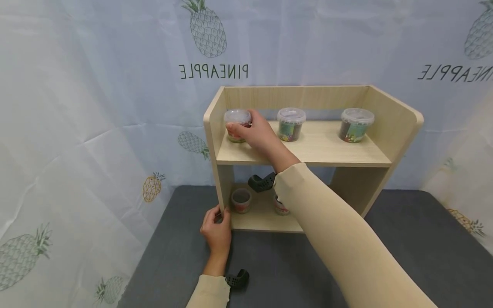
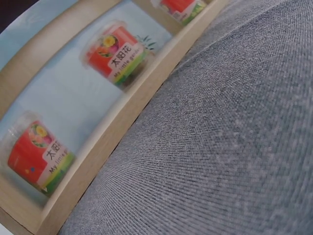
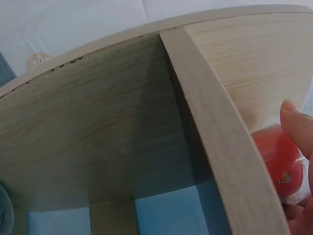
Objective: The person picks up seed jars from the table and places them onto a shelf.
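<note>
My right hand grips a small lidded plastic cup with a red label at the left end of the upper shelf. In the right wrist view, that hand's thumb presses against the red side of the cup, partly hidden behind the shelf edge. My left hand holds the lower front edge of the left side panel of a light wooden shelf unit, thumb on the inner side. Near it, on the bottom shelf, stands a red-labelled cup.
Two green-labelled lidded cups stand on the upper shelf, middle and right. Another red-labelled cup on the bottom shelf is partly hidden by my right sleeve. The unit stands on a dark grey tabletop, with a pineapple-print curtain behind.
</note>
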The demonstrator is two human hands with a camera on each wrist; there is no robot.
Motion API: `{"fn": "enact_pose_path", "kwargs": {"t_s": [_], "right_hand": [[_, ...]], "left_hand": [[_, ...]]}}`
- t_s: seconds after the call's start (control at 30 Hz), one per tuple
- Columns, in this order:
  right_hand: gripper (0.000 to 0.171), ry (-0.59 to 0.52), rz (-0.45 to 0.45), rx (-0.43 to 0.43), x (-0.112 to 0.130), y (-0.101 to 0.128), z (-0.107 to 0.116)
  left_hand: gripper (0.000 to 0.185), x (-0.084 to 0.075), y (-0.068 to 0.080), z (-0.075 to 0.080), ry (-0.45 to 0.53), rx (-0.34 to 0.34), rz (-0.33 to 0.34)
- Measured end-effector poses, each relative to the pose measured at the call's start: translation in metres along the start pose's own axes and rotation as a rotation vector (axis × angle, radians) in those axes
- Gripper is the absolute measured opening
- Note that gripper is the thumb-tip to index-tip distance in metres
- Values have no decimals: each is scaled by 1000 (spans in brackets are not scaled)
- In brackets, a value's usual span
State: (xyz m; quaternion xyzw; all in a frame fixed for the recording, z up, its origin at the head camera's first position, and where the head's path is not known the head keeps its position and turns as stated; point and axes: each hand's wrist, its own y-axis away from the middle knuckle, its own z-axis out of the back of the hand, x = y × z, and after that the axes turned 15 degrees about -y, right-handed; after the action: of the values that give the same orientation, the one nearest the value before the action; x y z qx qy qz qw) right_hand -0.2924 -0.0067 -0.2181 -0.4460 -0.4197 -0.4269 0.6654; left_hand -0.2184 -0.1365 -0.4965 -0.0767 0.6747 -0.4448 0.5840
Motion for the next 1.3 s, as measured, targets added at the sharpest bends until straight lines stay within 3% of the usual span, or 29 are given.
{"fn": "enact_pose_path", "kwargs": {"t_s": [0.2, 0.33, 0.7, 1.3], "right_hand": [[80, 21, -8, -19, 1, -2, -3], [82, 33, -19, -44, 3, -2, -6], [100, 75, -63, -68, 5, 1, -12], [100, 88, -67, -63, 6, 4, -14]], "left_hand": [[17, -25, -6, 9, -2, -5, 1], [16, -32, -9, 13, -3, -11, -11], [16, -30, -9, 13, 34, -15, -27], [17, -31, -9, 14, 30, -5, -21]]}}
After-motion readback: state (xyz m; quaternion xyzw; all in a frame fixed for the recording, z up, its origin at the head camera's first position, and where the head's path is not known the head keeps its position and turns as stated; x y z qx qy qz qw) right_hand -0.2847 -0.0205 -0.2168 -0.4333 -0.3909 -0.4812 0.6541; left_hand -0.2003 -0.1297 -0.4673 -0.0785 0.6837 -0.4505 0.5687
